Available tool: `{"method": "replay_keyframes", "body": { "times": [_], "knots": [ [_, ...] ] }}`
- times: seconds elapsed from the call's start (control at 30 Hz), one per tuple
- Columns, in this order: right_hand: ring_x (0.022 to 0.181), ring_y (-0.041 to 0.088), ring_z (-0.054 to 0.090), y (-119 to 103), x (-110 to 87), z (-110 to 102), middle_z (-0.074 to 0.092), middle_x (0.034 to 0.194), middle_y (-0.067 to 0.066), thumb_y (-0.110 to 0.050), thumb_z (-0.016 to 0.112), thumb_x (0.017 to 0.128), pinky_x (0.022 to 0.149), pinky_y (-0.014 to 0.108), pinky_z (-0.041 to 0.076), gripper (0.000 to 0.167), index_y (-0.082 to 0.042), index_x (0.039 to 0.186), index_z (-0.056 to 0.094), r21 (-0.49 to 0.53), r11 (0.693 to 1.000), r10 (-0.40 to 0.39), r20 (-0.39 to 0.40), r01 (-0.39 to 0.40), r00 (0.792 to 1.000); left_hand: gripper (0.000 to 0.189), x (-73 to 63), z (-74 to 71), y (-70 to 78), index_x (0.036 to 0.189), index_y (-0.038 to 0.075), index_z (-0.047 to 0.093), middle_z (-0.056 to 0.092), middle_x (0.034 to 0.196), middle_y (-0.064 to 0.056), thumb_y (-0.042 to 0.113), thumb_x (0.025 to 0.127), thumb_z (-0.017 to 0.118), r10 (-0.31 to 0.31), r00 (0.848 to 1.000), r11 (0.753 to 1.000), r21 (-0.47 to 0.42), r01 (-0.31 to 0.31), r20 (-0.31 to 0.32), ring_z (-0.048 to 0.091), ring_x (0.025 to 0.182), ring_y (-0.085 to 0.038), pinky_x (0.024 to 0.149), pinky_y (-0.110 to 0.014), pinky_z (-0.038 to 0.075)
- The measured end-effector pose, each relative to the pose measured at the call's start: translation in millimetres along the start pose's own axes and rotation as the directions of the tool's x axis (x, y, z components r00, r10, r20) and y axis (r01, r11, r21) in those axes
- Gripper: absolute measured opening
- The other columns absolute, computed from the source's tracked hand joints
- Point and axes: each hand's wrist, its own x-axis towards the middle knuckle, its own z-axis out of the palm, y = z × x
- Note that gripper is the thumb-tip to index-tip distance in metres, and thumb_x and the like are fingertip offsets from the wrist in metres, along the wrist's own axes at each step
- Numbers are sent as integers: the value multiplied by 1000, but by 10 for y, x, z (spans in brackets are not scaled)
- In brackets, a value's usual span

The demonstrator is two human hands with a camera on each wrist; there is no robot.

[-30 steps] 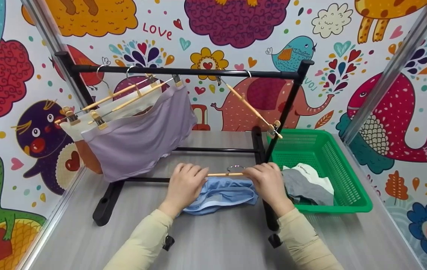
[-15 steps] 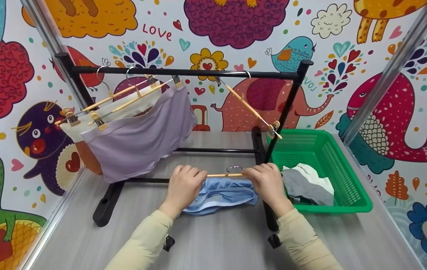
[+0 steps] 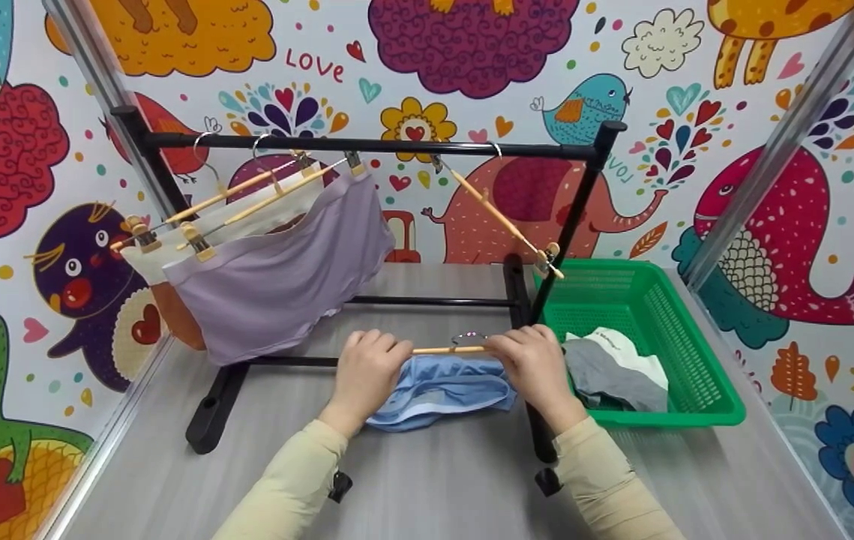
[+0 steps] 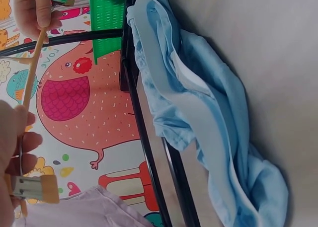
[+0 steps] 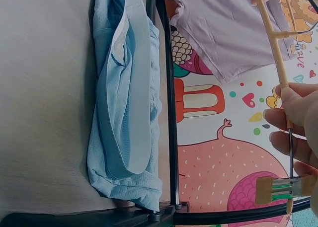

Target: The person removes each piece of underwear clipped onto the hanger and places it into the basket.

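Fingers (image 4: 31, 141) of the left hand (image 3: 368, 373) and right hand (image 3: 534, 369) grip a hanger (image 3: 445, 350) near its two ends, above the desk (image 3: 456, 487) on the near side of the rack (image 3: 367, 144). Blue briefs (image 3: 441, 399) lie crumpled between the rack's feet. Toward its left end hang lilac shorts (image 3: 284, 270); toward its right, another hanger (image 3: 498, 210). Beside its right foot, a basket (image 3: 730, 412) holds clothes (image 3: 610, 375).

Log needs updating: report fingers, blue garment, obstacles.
Left fingers and right fingers grip one clip hanger. Blue garment unclipped, rumpled on tabletop. Rack foot close by; nothing seen between hanger and garment.
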Motion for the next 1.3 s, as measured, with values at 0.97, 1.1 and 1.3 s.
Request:
{"method": "replay_keyframes", "body": {
  "times": [0.97, 1.1, 1.3],
  "knots": [
    [99, 23, 62, -123, -21, -17, 71, 104, 0, -23, 83, 81, 93, 48, 44, 33, -17, 112, 73, 13, 1000, -17, -68, 18, 998, 13, -23, 38, -87, 81, 13, 67, 62, 71, -3, 6, 77, 78, -95, 995, 995, -17, 95, -10, 54, 63, -24, 58, -39, 39],
    [101, 22, 62, -167, -43, -9, 71, 106, 0, -25, 82, 81, 91, 46, 46, 36, -17, 114, 72, 36, 999, -24, -37, 25, 999, 13, -14, 25, -113, 81, 12, 67, 62, 71, -3, 7, 77, 79, -115, 993, 993, -20, 115, -8, 54, 63, -25, 59, -40, 39],
    [105, 19, 61, -215, -118, 81, 70, 109, -3, -31, 82, 82, 93, 44, 47, 39, -19, 117, 71, 73, 997, 10, 80, -16, 997, 15, -26, 19, -142, 81, 13, 67, 62, 71, -3, 7, 76, 79, -124, 992, 992, -22, 124, -8, 54, 64, -26, 59, -40, 37]
  ]
}}
